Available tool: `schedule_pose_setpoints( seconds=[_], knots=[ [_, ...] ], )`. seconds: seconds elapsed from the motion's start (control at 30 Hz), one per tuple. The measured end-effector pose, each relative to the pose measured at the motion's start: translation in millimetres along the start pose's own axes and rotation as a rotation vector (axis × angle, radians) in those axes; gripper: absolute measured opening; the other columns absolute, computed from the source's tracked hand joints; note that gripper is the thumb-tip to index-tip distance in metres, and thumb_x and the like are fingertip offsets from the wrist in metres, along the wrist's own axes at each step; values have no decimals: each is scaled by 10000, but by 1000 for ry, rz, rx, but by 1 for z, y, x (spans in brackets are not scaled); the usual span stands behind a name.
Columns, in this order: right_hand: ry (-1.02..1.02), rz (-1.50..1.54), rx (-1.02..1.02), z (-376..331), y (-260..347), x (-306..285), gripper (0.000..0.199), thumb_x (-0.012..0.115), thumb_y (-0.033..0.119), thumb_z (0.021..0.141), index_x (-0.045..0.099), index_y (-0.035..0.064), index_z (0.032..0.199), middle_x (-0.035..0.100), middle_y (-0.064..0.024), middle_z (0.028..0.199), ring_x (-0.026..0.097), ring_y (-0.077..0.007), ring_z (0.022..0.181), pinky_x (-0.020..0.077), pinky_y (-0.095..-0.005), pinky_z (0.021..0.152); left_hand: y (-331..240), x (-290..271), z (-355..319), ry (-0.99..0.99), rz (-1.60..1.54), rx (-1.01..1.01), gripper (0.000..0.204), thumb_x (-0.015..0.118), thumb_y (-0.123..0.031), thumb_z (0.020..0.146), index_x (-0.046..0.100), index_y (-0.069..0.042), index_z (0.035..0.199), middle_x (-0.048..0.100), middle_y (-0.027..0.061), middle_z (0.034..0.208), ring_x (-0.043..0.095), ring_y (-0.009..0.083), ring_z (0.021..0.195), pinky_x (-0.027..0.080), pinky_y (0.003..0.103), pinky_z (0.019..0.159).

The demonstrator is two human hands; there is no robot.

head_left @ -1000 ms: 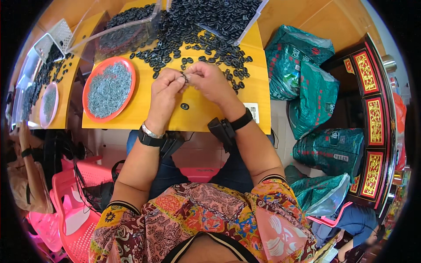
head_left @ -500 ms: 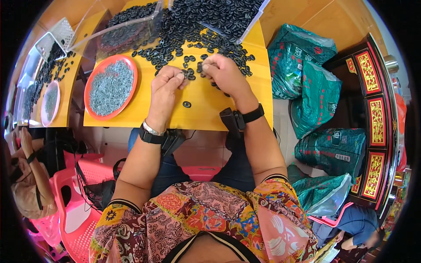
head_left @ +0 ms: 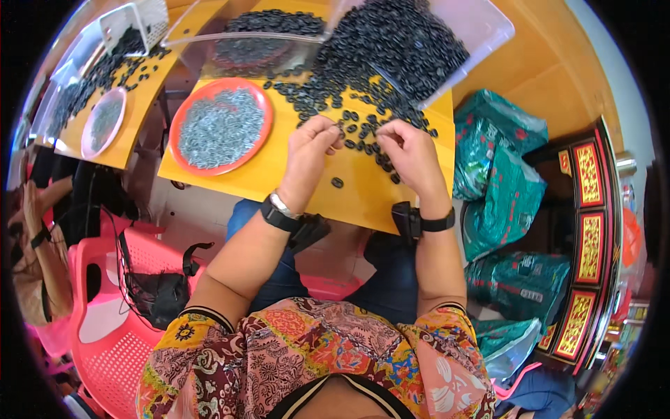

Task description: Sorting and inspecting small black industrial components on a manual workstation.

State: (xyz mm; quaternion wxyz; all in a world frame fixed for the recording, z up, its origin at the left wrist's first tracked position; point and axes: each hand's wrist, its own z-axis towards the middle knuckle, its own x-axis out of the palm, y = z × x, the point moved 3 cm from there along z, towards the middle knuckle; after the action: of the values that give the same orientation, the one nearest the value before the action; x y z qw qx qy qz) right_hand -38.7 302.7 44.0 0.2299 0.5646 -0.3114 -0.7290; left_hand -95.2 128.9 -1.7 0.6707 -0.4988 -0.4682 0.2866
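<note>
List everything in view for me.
Oval pieces: many, black, across tables
Metal parts: many, silver, in tray
Tray: one, orange-red, centre table
Tables: two, yellow, centre, left
Bins: several, transparent, far side
Basket: one, white, left table
Plate: one, pink, left table
Sacks: several, green, right
Cabinet: one, dark, far right
Seats: several, pink, lower left
Bag: one, black, lower left
Other people: two, tan/blue clothes, edges
Left grip: one, bare, near pieces
Right grip: one, bare, near pieces
</note>
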Motion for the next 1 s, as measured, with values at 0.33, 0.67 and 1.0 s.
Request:
schedule_pose_setpoints(
  seconds=[0.33, 0.67, 1.0],
  knots=[
    [155, -368, -244, 97, 32, 23, 186, 625, 154, 762, 668, 28, 892, 658, -124, 815, 631, -238, 719, 486, -322, 663, -9, -18, 5, -134, -256, 65, 131, 495, -132, 883, 576, -46, 826, 591, 12, 756, 557, 81, 670, 418, 207, 614],
    [171, -703, -314, 125, 34, 84, 175, 610, 141, 736, 662, 78, 891, 624, -173, 873, 608, -346, 848, 480, -424, 743, -8, -25, 8, -202, -393, -7, 112, 498, -135, 883, 564, -54, 843, 592, 21, 762, 569, 100, 661, 422, 213, 596],
    [119, -283, -167, 115, 10, 50, 171, 607, 88, 772, 669, 45, 926, 661, -110, 802, 621, -250, 666, 489, -332, 643, -11, -25, 7, -225, -444, -20, 127, 488, -150, 893, 555, -53, 846, 593, 29, 767, 571, 107, 651, 428, 217, 596]
  ],
)
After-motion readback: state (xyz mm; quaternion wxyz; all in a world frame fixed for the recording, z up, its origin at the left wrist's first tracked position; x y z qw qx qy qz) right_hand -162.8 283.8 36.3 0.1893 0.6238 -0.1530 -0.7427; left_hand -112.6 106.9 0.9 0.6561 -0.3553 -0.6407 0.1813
